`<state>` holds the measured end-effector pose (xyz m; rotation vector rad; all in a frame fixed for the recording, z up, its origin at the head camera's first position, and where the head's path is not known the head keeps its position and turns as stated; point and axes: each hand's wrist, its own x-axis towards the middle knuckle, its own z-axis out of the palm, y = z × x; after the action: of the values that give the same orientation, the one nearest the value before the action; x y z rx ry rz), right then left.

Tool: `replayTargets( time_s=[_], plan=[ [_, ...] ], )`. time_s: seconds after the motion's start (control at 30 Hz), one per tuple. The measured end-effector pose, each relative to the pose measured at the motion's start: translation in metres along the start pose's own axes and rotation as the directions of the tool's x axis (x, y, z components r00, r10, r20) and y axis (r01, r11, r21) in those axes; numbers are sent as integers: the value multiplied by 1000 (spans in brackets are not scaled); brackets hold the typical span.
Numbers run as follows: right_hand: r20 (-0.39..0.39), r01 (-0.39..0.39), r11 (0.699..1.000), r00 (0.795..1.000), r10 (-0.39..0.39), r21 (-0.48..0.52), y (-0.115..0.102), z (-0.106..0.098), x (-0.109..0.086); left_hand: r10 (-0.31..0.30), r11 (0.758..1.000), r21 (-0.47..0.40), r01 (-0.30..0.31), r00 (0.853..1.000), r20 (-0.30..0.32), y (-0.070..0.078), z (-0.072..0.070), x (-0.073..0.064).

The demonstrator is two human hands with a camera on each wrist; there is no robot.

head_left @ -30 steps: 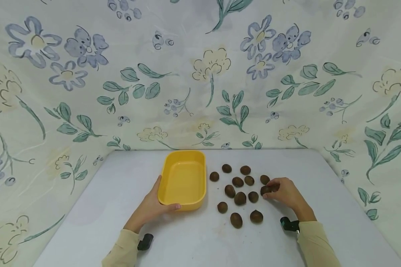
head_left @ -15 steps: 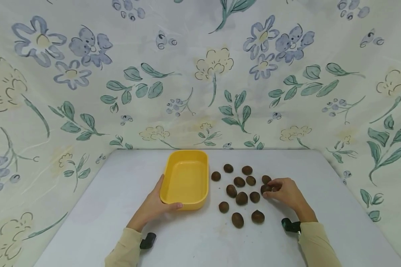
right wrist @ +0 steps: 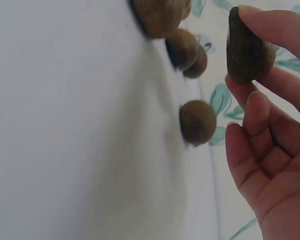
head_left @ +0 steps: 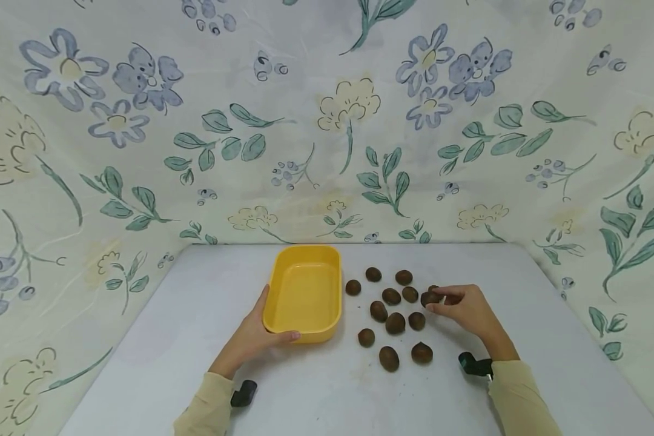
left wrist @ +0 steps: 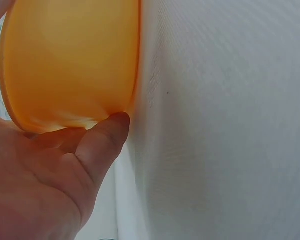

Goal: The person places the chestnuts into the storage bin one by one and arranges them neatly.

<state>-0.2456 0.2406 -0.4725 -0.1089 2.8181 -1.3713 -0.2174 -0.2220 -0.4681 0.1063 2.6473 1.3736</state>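
Nut: up off the table, pinched in your right hand.
Right hand: narrow, thumb and fingertips on the nut.
Tub: yellow, left of the nuts.
Left hand: holds the tub's near left corner.
Other nuts: 12, on the table.
Cloth: flowery, behind the table.

A white table is filling the lower part of the head view. A pale cloth is rising around it on 3 sides, displaying printed blue-grey flowers, cream blossoms, berries and green leafy sprigs.
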Motion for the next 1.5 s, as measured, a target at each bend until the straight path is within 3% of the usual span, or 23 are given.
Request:
replayTargets(
  time_s=[0.47, 0.87, 1.2, 1.33, 1.5],
  plan=[
    [21, 139, 979, 989, -143, 152, -34, 9, -3, 20, 999, -40, -20, 1000, 6, -1, 1, -2],
    [78, 199, 955, 972, -220, 220, -69, 27, 6, 26, 999, -47, -26, 1000, -2, -3, 1, 0],
    [99, 195, 969, 973, -211, 151, -97, 48, 13, 24, 999, -39, -25, 1000, -11, -6, 2, 0],
    [113, 172, 971, 975, -192, 164, -107, 55, 17, 19, 999, -42, -20, 1000, -13, -6, 2, 0],
    [132, 201, 963, 965, -226, 180, -119, 65, 23, 26, 998, -51, -27, 1000, -13, -4, 2, -2]
  ],
)
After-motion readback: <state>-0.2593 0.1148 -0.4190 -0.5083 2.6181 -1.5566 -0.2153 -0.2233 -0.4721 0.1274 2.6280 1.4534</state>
